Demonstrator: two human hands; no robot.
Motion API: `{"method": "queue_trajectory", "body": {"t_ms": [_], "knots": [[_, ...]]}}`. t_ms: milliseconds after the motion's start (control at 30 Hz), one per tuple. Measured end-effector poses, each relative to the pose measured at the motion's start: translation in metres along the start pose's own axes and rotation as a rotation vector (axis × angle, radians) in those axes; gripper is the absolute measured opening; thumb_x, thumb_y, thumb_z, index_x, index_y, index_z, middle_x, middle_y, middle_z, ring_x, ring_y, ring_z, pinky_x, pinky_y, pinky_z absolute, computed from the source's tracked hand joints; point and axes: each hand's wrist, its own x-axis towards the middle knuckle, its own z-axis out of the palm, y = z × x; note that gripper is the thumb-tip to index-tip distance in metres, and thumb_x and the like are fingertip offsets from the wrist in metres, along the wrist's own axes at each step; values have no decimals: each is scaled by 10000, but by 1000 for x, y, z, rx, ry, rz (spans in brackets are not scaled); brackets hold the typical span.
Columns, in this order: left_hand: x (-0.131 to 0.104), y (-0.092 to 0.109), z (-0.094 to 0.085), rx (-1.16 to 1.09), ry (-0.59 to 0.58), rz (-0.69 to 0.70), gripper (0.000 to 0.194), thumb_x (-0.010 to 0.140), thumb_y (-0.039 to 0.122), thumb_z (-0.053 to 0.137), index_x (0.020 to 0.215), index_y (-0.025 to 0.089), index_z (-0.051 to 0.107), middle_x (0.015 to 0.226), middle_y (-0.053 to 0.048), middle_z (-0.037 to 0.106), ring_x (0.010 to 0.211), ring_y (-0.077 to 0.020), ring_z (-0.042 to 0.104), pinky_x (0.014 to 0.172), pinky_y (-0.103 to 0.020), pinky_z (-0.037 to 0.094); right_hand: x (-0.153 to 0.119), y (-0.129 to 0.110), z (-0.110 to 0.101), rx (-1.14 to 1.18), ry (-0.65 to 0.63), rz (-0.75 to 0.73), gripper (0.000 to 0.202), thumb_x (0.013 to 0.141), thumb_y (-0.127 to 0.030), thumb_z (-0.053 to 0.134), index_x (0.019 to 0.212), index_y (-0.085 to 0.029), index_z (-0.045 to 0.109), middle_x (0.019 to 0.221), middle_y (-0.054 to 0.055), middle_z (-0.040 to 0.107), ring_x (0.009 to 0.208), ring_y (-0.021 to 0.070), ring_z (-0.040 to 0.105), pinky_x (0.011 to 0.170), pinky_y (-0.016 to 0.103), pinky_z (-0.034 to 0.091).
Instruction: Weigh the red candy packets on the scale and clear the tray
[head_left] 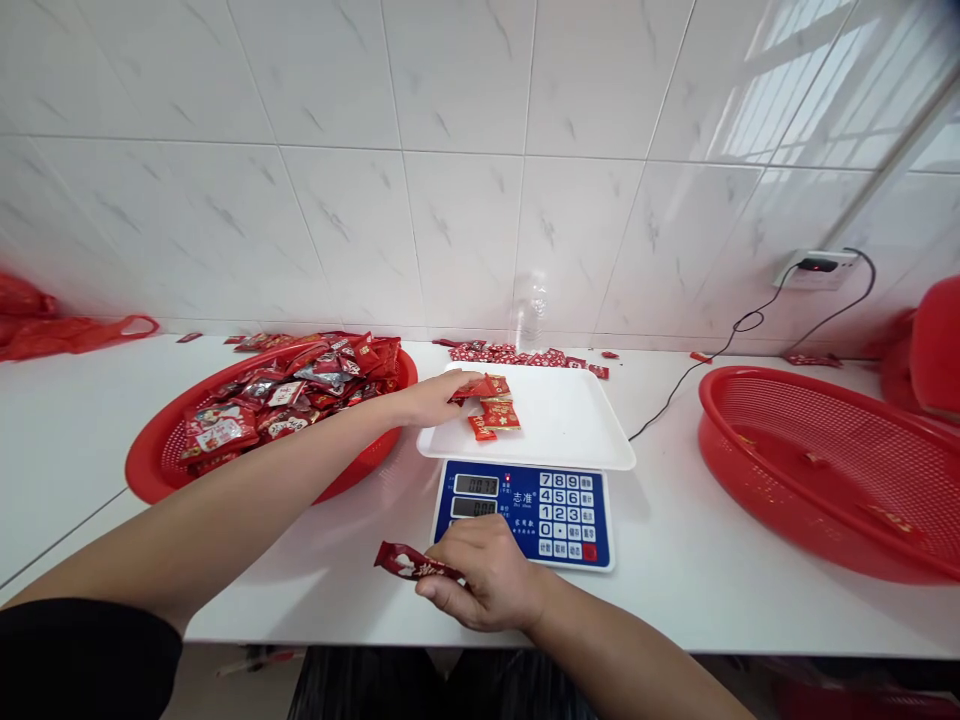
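My left hand (437, 399) reaches over the left side of the scale's white tray (570, 420), its fingers closed on a small red packet (466, 390). Beside these fingertips, several red and gold packets (501, 414) lie on the tray. Low in front of the scale, my right hand (487, 572) grips a dark red wrapped packet (405, 562), one end sticking out to the left. The blue keypad panel of the digital scale (525, 515) is partly covered by my right hand. To the left, a red plastic basket (150, 455) holds a heap of red packets (289, 395), partly behind my left forearm.
A second red basket (787, 510) stands on the right with a few small packets inside. Behind the tray, a clear bottle (533, 318) and a row of loose packets (510, 354) lie along the tiled wall. A black cable (686, 385) runs from the wall socket (817, 268).
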Motion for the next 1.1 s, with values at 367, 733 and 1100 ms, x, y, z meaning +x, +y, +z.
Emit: {"method": "queue_trajectory", "body": {"t_ms": [367,733,1100], "knots": [[9,8,8,161,-89,3,918,715,525,644,1496,278,231,1569,-100,212,1423,-356,177,1124,-544,176,1,2,0,-15,-12,8,434,975,-474,321,822,-170,590,609,17,619,522,115,558,508,247,378],[30,-3,-1,-119,-1,-19,746,766,542,557,1427,244,384,1443,-82,465,1273,-281,465,1033,-404,378,0,2,2,-16,-13,7,447,977,-482,314,815,-170,591,602,16,608,520,112,549,503,239,369],[49,25,35,229,75,-78,650,823,687,418,1222,198,573,1340,-155,517,1234,-355,450,1032,-562,295,-1,4,1,-6,-32,20,440,980,-472,320,853,-164,608,618,23,622,544,117,563,537,239,401]]}}
